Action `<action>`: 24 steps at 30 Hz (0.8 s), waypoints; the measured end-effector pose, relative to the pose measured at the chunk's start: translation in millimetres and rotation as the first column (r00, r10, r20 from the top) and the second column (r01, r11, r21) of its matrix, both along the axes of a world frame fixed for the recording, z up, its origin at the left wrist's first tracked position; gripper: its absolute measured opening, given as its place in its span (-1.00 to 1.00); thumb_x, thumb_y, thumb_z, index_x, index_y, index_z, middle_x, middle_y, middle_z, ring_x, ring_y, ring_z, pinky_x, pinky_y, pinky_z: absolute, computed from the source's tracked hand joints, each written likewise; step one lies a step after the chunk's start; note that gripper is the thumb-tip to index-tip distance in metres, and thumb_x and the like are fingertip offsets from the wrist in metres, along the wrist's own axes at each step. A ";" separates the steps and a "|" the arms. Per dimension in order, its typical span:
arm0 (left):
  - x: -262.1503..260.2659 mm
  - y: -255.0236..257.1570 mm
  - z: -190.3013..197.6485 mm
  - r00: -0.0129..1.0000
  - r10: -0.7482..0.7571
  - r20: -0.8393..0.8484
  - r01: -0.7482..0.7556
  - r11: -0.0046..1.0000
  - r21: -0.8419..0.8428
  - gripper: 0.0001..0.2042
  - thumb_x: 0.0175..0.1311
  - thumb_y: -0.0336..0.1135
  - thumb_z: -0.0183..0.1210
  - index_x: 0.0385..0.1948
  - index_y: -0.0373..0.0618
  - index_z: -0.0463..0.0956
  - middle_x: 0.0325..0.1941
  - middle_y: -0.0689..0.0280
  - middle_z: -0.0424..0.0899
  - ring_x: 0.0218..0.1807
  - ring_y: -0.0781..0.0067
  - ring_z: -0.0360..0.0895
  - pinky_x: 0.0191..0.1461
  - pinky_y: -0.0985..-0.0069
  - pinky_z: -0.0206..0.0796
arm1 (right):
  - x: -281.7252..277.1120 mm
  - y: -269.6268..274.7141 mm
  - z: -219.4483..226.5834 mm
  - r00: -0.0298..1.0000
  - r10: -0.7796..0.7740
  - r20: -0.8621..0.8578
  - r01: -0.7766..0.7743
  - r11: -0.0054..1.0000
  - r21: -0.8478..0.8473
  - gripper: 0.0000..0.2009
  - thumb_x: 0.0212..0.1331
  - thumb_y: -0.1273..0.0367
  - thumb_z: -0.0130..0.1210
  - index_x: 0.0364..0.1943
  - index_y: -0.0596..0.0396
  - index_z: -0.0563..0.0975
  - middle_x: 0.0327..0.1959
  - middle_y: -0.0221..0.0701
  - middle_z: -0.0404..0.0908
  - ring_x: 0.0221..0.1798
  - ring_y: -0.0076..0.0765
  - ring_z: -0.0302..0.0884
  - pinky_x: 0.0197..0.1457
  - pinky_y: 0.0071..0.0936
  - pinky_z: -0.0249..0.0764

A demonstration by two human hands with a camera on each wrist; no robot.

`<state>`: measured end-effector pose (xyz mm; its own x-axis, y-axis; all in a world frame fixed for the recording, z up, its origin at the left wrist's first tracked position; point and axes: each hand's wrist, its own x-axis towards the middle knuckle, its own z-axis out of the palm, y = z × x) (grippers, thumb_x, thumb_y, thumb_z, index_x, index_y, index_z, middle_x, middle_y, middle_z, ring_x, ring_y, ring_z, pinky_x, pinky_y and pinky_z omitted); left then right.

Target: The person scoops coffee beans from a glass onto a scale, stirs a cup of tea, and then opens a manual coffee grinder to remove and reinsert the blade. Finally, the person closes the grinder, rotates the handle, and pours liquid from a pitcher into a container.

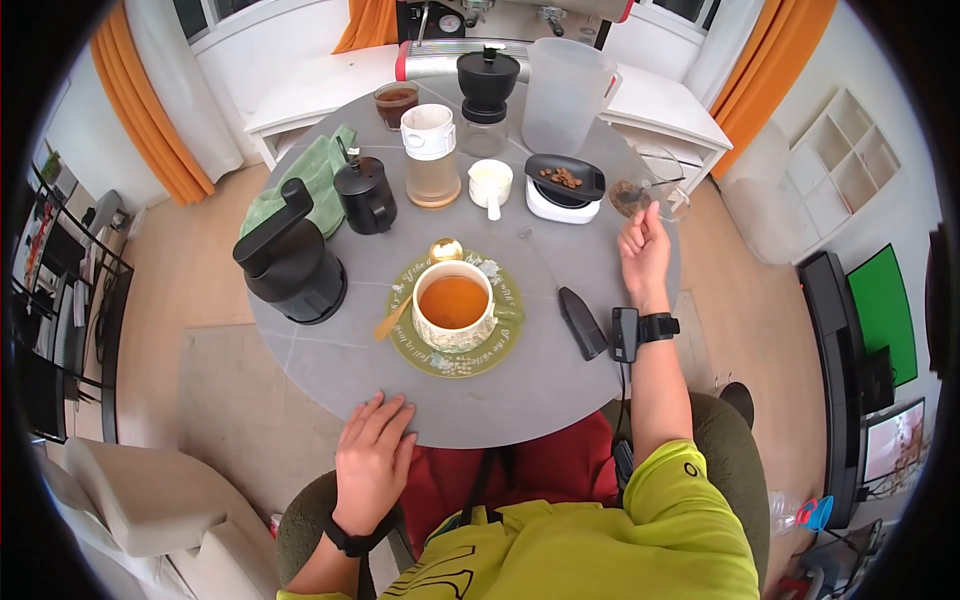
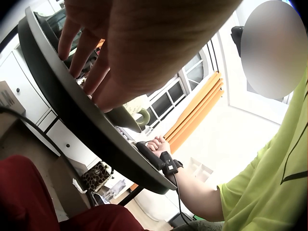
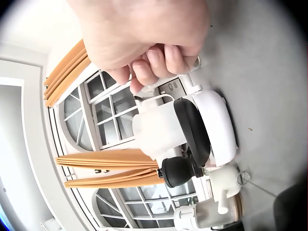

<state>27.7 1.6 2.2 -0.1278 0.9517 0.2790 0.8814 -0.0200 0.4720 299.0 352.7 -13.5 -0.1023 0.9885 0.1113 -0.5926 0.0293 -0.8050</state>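
Note:
My right hand (image 1: 645,250) is at the right side of the round table. Its fingers (image 3: 153,65) are curled, with the fingertips pinched at a clear glass cup (image 1: 632,197) that holds something dark; the hand partly hides the grip. My left hand (image 1: 372,455) rests on the table's front edge, fingers straight and relaxed. Between the hands, a patterned cup (image 1: 452,335) of amber-brown liquid stands on a green saucer (image 1: 505,345), with a gold-coloured spoon (image 1: 390,320) beside it. A black handheld frother (image 1: 582,323) lies near my right wrist, whisk pointing away.
A black kettle (image 1: 290,265), green cloth (image 1: 260,205) and small black pot (image 1: 365,195) stand at left. Behind are a white-topped bottle (image 1: 430,165), white scoop (image 1: 490,183), coffee grinder (image 1: 487,85), plastic pitcher (image 1: 565,100), and a scale (image 1: 562,208) bearing a black dish of beans.

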 end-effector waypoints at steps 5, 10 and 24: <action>1.5 0.0 0.7 1.000 -0.011 -0.015 0.011 1.000 0.014 -0.70 0.05 -0.47 0.21 -0.11 -0.21 0.55 0.03 0.16 0.56 0.15 0.01 0.46 0.24 0.12 0.25 | -1.5 -8.2 4.8 0.999 0.031 0.007 -0.031 0.999 0.022 -0.58 0.40 0.04 -0.17 -0.51 0.02 0.38 -0.76 -0.65 0.05 -0.71 -0.68 -0.12 -0.63 -0.64 -0.14; 2.4 -0.5 -1.7 1.000 -0.008 -0.023 0.009 1.000 0.025 -0.70 0.05 -0.44 0.23 -0.12 -0.23 0.55 0.03 0.14 0.56 0.15 -0.01 0.46 0.23 0.12 0.26 | 0.2 -7.4 4.2 0.999 0.039 -0.004 -0.039 0.999 0.023 -0.57 0.40 0.03 -0.17 -0.53 0.01 0.37 -0.76 -0.64 0.04 -0.71 -0.68 -0.11 -0.62 -0.64 -0.14; -1.1 -5.9 -6.2 0.999 0.007 -0.053 -0.004 0.998 0.055 -0.65 0.05 -0.29 0.30 -0.11 -0.18 0.57 0.02 0.16 0.58 0.14 0.05 0.46 0.21 0.21 0.29 | 5.4 -2.2 -4.8 0.986 0.136 -0.097 -0.134 0.991 0.030 -0.58 0.39 0.02 -0.15 -0.51 0.01 0.38 -0.76 -0.66 0.06 -0.73 -0.72 -0.07 -0.67 -0.67 -0.12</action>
<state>26.6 -4.3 -4.0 -0.1169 0.9342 0.3371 0.9053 -0.0394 0.4230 304.3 350.5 -18.2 -0.2223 0.9633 0.1502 -0.6689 -0.0386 -0.7424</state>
